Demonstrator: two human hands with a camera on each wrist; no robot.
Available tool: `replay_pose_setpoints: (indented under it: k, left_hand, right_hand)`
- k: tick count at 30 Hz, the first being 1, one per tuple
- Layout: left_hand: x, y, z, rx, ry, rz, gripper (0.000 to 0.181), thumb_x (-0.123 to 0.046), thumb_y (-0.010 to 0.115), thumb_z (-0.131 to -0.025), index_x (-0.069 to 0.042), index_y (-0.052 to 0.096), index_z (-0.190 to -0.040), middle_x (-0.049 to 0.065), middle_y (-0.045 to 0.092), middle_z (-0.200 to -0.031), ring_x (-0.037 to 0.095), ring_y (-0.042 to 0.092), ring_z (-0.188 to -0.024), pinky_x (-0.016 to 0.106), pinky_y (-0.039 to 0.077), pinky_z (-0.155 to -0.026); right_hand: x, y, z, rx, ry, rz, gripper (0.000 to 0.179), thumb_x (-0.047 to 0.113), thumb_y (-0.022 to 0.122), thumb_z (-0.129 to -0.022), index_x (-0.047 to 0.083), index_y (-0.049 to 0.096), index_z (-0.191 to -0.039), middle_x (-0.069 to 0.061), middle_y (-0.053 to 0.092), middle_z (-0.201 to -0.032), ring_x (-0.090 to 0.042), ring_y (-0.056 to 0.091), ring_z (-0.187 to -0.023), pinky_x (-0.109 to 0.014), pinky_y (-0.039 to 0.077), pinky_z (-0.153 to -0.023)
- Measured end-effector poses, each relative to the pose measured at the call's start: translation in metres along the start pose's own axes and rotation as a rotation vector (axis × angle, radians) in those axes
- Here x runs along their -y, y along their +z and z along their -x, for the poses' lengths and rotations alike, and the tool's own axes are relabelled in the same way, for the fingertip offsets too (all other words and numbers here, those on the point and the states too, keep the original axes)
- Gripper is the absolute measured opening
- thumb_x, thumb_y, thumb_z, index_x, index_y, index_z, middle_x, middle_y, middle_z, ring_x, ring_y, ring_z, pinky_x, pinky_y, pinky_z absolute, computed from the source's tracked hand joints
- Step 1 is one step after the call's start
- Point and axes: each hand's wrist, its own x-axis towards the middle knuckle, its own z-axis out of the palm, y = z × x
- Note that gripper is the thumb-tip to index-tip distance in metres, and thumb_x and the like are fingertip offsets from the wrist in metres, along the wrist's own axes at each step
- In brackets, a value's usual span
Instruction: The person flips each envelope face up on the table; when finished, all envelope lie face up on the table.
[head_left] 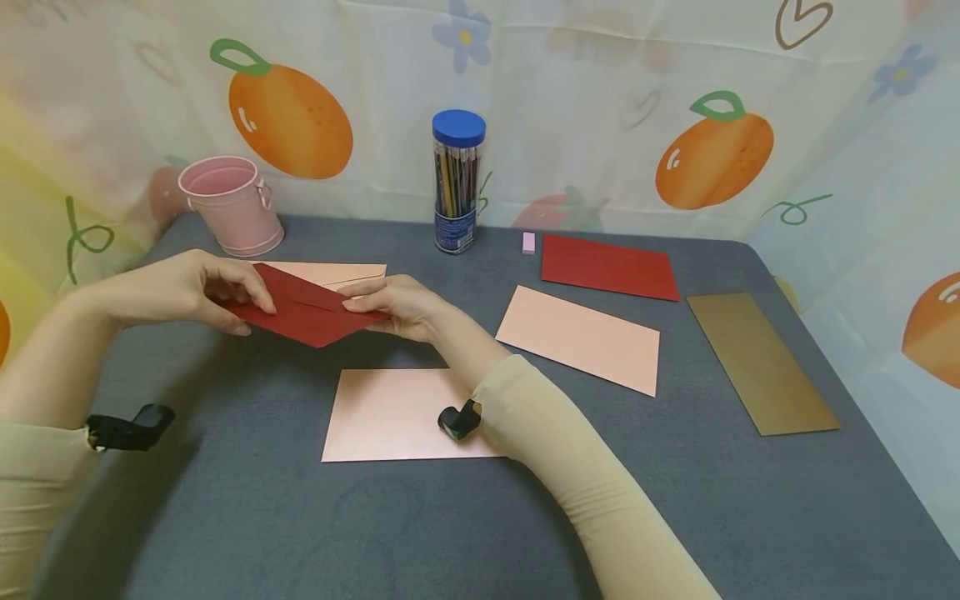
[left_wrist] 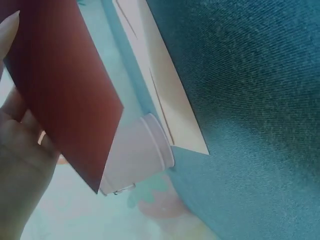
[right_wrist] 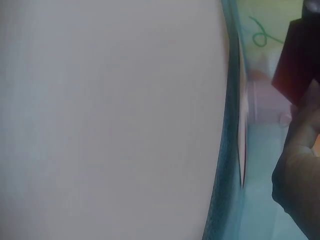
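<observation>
The left hand (head_left: 191,285) and right hand (head_left: 402,307) pinch opposite ends of a red envelope (head_left: 307,310), held above the desk (head_left: 247,508). Just beyond the hands lies a pink envelope (head_left: 322,271); a pink sheet (head_left: 390,417) lies nearer the body, partly under the right forearm. A bucket (head_left: 236,212) stands beyond the left hand, a pencil jar (head_left: 456,183) beyond the right.

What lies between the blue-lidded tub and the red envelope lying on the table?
A small pale pink block lies between the blue-lidded tub and the flat red envelope, nearer the envelope; the head view shows it.
</observation>
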Motion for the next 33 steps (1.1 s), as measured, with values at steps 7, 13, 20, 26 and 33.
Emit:
replay_pose_setpoints:
  k: [7, 13, 20, 26, 33]
  left_hand:
    - [0.005, -0.005, 0.004, -0.054, -0.147, -0.027, 0.034, -0.009, 0.074, -0.086, -0.012, 0.067, -0.119, -0.017, 0.070, -0.108, -0.004, 0.062, -0.099, 0.011, 0.048, -0.080]
    - [0.018, -0.012, 0.004, -0.218, -0.352, -0.129, 0.050, -0.028, 0.069, -0.092, -0.012, 0.054, -0.137, -0.020, 0.060, -0.120, 0.014, 0.054, -0.120, 0.018, 0.043, -0.080]
    - [0.031, -0.013, -0.001, -0.126, -0.480, -0.049, 0.066, -0.026, 0.052, -0.102, 0.008, 0.022, -0.150, 0.042, 0.037, -0.143, 0.013, 0.062, -0.106, 0.044, 0.054, -0.092]
    - [0.040, -0.010, 0.001, -0.082, -0.546, 0.033, 0.064, -0.031, 0.043, -0.106, 0.012, 0.021, -0.148, 0.042, 0.035, -0.141, 0.029, 0.055, -0.115, 0.057, 0.050, -0.097]
    - [0.056, -0.015, 0.012, -0.108, -0.603, 0.126, 0.060, -0.032, 0.050, -0.103, 0.010, 0.028, -0.140, 0.018, 0.051, -0.123, -0.002, 0.055, -0.090, 0.029, 0.054, -0.083]
  right_hand:
    - [0.001, -0.006, 0.001, -0.027, -0.003, 0.054, 0.044, 0.001, 0.061, -0.094, 0.004, 0.057, -0.137, -0.006, 0.064, -0.107, -0.012, 0.065, -0.072, -0.022, 0.058, -0.062]
    - [0.000, -0.010, 0.002, -0.038, 0.000, 0.133, 0.043, 0.003, 0.065, -0.092, 0.006, 0.059, -0.134, -0.004, 0.065, -0.100, -0.013, 0.066, -0.071, -0.023, 0.058, -0.060]
    - [0.000, -0.008, 0.006, -0.028, 0.007, 0.254, 0.038, 0.006, 0.070, -0.089, 0.010, 0.066, -0.126, -0.003, 0.068, -0.093, -0.016, 0.067, -0.068, -0.026, 0.057, -0.059]
    - [-0.001, 0.000, 0.009, 0.025, -0.020, 0.328, 0.036, 0.009, 0.073, -0.087, 0.012, 0.069, -0.123, -0.002, 0.070, -0.097, -0.014, 0.067, -0.072, -0.025, 0.057, -0.060]
    - [-0.001, 0.009, 0.011, -0.076, -0.012, 0.342, 0.017, 0.011, 0.076, -0.085, 0.004, 0.074, -0.100, -0.002, 0.066, -0.075, -0.011, 0.062, -0.057, -0.022, 0.055, -0.051]
